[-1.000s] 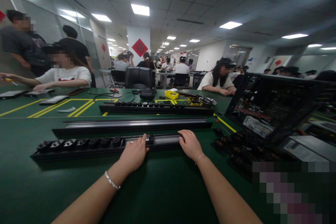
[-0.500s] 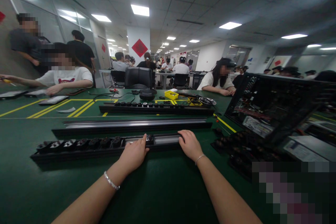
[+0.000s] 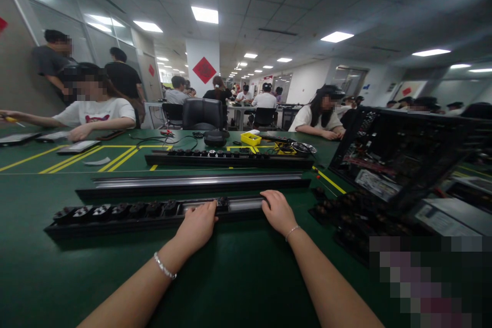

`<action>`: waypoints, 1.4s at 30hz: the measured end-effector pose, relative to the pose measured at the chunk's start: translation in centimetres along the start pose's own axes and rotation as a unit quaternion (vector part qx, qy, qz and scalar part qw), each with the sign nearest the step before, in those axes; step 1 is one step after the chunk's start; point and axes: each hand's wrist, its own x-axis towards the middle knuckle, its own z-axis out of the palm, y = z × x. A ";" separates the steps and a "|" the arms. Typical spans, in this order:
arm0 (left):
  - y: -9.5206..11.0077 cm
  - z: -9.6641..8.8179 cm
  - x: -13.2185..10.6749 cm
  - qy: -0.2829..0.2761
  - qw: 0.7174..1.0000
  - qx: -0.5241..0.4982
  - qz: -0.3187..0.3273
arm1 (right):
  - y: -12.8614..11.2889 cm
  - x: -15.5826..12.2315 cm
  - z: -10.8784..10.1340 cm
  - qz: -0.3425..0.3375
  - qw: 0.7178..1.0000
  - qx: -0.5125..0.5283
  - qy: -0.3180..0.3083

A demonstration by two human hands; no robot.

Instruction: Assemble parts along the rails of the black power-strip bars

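A long black rail (image 3: 246,204) with a silvery inner channel lies across the green table in front of me. Several black socket-like modules (image 3: 138,209) sit in its left part, and a single black module (image 3: 222,203) stands apart near the middle. My left hand (image 3: 198,221) is closed over the rail's near wall, fingers bent into the channel just left of that single module, thumb on the outside. At the right end, my right hand (image 3: 277,210) grips the rail, fingertips over its far edge.
Behind lie a module-free rail (image 3: 192,183) and a filled one (image 3: 230,160). To the right are a pile of black modules (image 3: 353,220) and an open computer case (image 3: 400,154). A yellow tray (image 3: 251,138) stands farther back. Co-workers (image 3: 96,107) sit across the table.
The single module has slid slightly right along the channel. My left index finger has bent and drawn back from on top of it. My right hand has stayed put.
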 end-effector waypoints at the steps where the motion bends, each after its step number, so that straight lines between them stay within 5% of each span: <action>1: 0.0 0.0 0.0 -0.003 1.000 0.001 0.000 | 0.0 0.0 0.0 0.000 1.000 0.000 0.000; 42: -0.5 -0.3 0.5 -0.041 0.999 0.004 0.000 | 0.1 0.0 0.1 0.001 1.000 0.003 -0.001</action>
